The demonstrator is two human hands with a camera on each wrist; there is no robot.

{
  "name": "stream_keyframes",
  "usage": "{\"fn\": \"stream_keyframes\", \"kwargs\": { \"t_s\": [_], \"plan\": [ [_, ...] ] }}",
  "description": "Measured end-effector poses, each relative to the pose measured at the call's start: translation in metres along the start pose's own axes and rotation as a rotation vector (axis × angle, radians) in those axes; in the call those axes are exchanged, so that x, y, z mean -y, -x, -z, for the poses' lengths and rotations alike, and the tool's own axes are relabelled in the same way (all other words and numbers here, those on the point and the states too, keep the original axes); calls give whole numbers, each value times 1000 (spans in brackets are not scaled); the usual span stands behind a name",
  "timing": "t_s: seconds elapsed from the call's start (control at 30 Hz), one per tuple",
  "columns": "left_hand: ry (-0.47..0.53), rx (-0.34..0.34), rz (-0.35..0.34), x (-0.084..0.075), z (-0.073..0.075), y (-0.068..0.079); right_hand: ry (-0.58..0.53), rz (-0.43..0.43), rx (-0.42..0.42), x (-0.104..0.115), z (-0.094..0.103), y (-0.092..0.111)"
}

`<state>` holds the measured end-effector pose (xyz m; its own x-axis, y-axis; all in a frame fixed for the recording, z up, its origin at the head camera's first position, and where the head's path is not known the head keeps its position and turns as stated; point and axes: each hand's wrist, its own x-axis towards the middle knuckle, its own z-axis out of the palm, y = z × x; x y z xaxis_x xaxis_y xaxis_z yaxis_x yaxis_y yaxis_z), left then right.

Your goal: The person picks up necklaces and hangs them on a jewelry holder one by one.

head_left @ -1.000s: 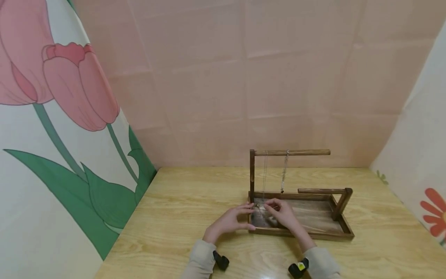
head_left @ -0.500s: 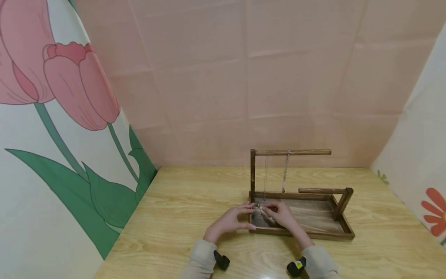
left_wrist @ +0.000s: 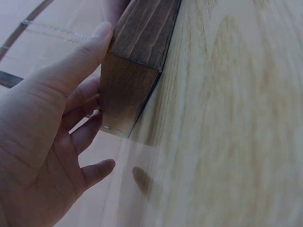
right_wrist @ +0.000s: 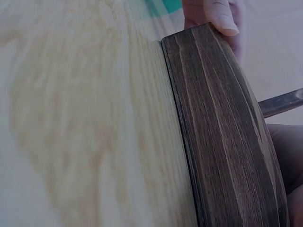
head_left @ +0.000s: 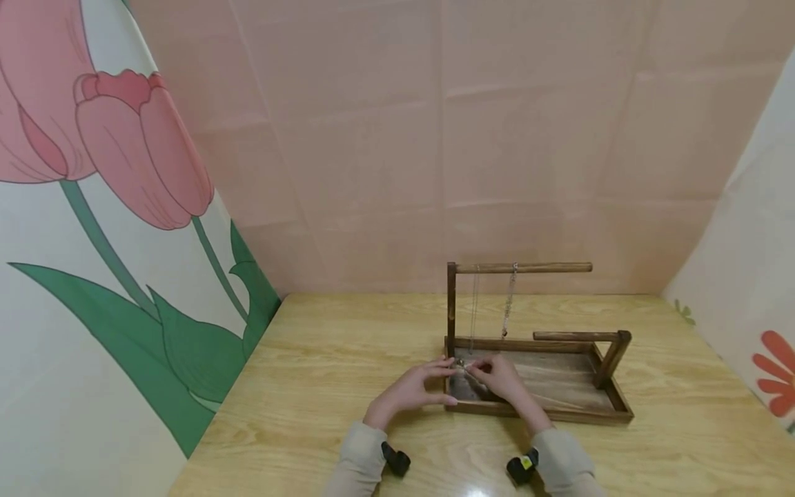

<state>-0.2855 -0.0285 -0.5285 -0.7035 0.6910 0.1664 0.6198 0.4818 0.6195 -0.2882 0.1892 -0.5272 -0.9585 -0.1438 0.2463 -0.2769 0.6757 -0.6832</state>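
A dark wooden jewellery tray stands on the table, with an upright post and a bar above it. My left hand rests at its left end, thumb on the front corner and fingers relaxed along the end wall. My right hand reaches over the front rim, thumb and forefinger pinching a small shiny piece, too small to identify. Beside it, by my left fingertips, lies a small gold-coloured thing. In the right wrist view the front wall covers most of my right hand.
A fine necklace and a thicker chain hang from the high bar. A lower bar juts inward from the tray's right post. Pale wood tabletop surrounds the tray; a pink cloth backdrop rises behind.
My right hand has shifted slightly left, toward the gold-coloured thing, with thumb and forefinger together. My left hand stays at the tray's end. The view has tilted slightly.
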Motion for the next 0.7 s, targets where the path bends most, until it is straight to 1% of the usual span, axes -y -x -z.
{"fn": "stream_keyframes", "kwargs": {
  "t_s": [0.23,0.4,0.57,0.7],
  "plan": [
    [13,8,6,-2,2,0,51,-58,17,9,-4,-4],
    [1,13,9,-1,1,1,72,-95,15,6,-9,-6],
    [17,6,3,-1,0,1,76,-101,16,4,-9,-6],
    [18,1,0,-1,1,1,114,-88,19,5,-8,-8]
  ]
}}
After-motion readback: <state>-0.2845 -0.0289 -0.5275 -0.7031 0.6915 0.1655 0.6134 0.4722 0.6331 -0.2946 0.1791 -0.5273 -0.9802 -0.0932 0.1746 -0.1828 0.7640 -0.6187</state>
